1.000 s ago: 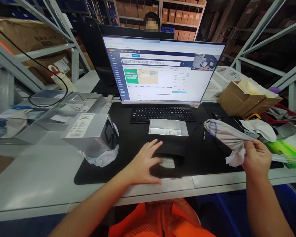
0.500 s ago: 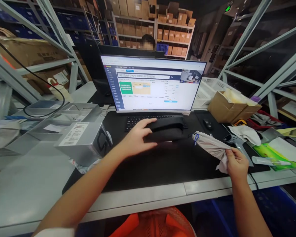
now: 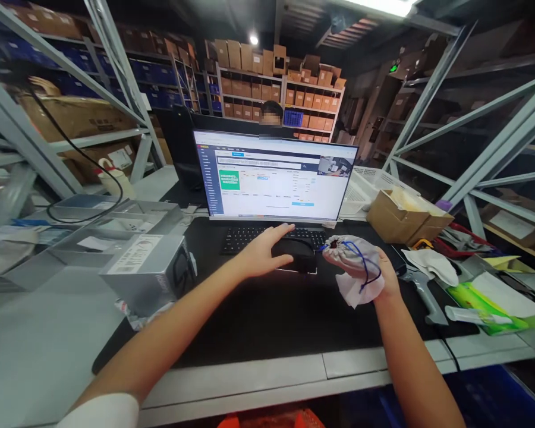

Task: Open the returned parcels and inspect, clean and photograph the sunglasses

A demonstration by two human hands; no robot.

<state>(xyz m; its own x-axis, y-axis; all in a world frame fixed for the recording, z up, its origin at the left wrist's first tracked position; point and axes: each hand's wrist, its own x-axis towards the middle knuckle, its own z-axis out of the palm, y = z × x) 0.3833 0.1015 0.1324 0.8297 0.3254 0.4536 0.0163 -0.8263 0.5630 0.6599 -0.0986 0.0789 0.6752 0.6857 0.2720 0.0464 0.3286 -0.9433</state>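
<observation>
My left hand [image 3: 264, 252] reaches over the front of the keyboard [image 3: 241, 239], its thumb and fingers spread and nothing between them. Right beside its fingertips lies a black, curved, padded-looking object [image 3: 299, 261]; whether they touch is unclear. My right hand [image 3: 387, 274] grips a light grey drawstring pouch [image 3: 354, 255] from its right side, most of the fingers hidden behind the cloth. The pouch's gathered mouth faces left, a little open, and blue cords hang across it. Black mat [image 3: 267, 324] spreads beneath both hands.
A lit monitor [image 3: 271, 178] stands behind the keyboard. Grey boxed packaging [image 3: 145, 270] and open trays [image 3: 116, 223] sit on the left. To the right are a cardboard box [image 3: 387, 217], a handheld scanner [image 3: 425, 297], a white cloth [image 3: 432, 266] and a green packet [image 3: 485, 306].
My right hand has brought the pouch left and turned it, so its mouth and cords face me more. The left hand stays spread beside the black object. The view has tilted up.
</observation>
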